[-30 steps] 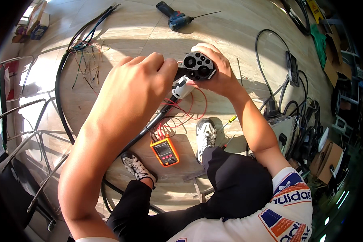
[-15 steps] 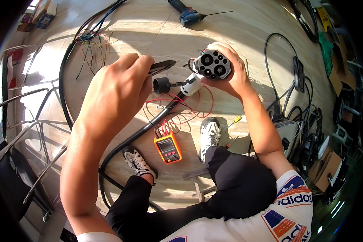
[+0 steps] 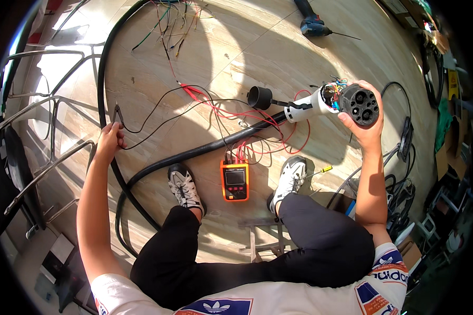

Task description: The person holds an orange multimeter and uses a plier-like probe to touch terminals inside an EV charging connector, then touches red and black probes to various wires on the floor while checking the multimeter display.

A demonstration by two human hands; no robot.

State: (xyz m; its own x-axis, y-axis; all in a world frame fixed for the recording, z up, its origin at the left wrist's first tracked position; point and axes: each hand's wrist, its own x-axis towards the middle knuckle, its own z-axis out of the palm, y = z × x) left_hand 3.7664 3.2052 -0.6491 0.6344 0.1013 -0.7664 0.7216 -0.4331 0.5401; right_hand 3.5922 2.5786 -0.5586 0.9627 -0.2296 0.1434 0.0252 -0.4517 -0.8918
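Observation:
My left hand [image 3: 111,139] is closed on a black test clip [image 3: 117,113] with a thin black lead, beside the thick cable at the left. My right hand [image 3: 368,134] grips a round black multi-pin connector head [image 3: 359,105] with coloured wires exposed behind it. Its white housing [image 3: 305,109] joins the thick black cable [image 3: 210,146]. A black cap [image 3: 259,97] hangs by a strap from the housing. An orange handheld tester [image 3: 235,181] lies between my feet, red and black leads plugged into it. A red clip [image 3: 189,90] lies on the floor between my hands.
A blue-and-black power drill [image 3: 312,25] lies at the upper right, loose wires [image 3: 171,37] at the top. Metal frames [image 3: 58,98] stand at the left. Black cables [image 3: 404,136] and cardboard [image 3: 452,149] crowd the right. A yellow screwdriver [image 3: 326,169] lies near my right foot.
My left hand has moved away from the connector, down and far to the left, and now has the clip. My right hand has shifted right with the connector. The view has shifted.

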